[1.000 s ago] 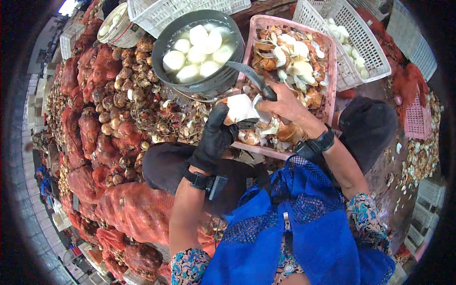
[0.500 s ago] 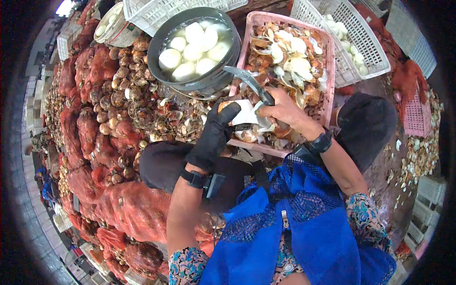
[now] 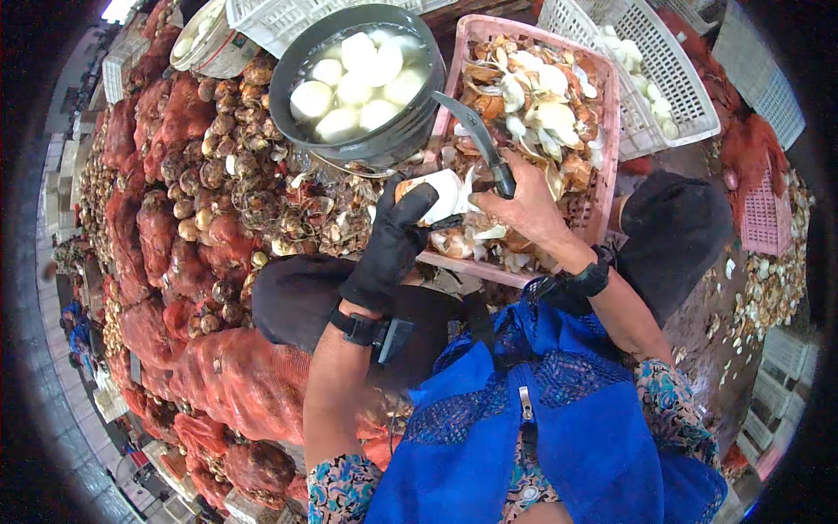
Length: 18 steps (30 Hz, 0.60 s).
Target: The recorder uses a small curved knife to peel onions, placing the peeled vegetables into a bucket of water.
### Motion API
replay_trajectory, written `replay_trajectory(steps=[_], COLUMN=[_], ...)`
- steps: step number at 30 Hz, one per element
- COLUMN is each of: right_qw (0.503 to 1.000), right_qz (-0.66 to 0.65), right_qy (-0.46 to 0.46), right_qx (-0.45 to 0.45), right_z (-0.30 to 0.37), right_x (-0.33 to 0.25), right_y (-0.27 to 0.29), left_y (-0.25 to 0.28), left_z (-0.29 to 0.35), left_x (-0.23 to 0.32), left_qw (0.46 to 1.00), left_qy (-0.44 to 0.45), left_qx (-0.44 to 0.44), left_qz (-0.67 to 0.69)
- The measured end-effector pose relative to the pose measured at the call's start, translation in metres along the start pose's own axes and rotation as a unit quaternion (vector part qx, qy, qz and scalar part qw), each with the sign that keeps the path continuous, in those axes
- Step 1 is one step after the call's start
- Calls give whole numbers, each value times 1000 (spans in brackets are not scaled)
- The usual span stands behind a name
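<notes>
In its black glove, my left hand [image 3: 393, 236] is closed around a partly peeled onion [image 3: 447, 192], white on its far and right sides with some brown skin left beside the thumb. My right hand [image 3: 531, 205] is bare and grips the dark handle of a hooked knife [image 3: 478, 133]. The blade points up and away to the left, clear of the onion. My right thumb is close to a pale strip of skin at the onion's right side. Both hands are over the near left part of a pink crate [image 3: 608, 175] heaped with onion peelings [image 3: 572, 122].
Beyond my left hand stands a dark bucket [image 3: 292, 122] of peeled onions in water. A white crate [image 3: 698, 105] with peeled onions is at the far right. Unpeeled onions [image 3: 214, 175] and red mesh sacks [image 3: 236, 375] crowd the left side.
The knife has swung more upright and shifted right, and my right hand has drawn slightly away from the onion. More of the onion's white surface shows. My left hand keeps its hold.
</notes>
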State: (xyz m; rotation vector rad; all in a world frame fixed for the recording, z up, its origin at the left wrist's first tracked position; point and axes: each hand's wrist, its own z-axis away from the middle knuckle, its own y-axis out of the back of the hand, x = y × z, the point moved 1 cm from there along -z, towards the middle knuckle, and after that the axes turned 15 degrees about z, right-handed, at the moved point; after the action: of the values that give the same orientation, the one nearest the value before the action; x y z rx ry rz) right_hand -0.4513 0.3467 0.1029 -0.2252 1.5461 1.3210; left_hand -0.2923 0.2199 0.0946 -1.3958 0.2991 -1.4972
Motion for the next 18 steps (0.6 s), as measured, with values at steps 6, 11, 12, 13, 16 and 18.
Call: replay_trajectory(steps=[6, 11, 12, 13, 16, 18], right_qw=[995, 989, 985, 985, 991, 993], right_qz=[74, 109, 114, 115, 114, 105], right_qy=[41, 57, 77, 79, 30, 10], right_qx=[50, 77, 102, 100, 70, 57], right_z=[4, 3, 2, 1, 0, 0], right_x=[-15, -7, -5, -7, -12, -11], right_y=[-2, -15, -15, -13, -6, -5], left_y=[-6, -17, -20, -19, -16, -9], left_z=[1, 6, 7, 7, 6, 5], left_x=[0, 1, 1, 1, 0, -1], left_qw=[996, 990, 987, 987, 996, 999], left_qy=[-6, -29, -35, -36, -17, -9], left_qx=[20, 36, 41, 42, 50, 28], left_qz=[-86, -132, -149, -148, -71, -46])
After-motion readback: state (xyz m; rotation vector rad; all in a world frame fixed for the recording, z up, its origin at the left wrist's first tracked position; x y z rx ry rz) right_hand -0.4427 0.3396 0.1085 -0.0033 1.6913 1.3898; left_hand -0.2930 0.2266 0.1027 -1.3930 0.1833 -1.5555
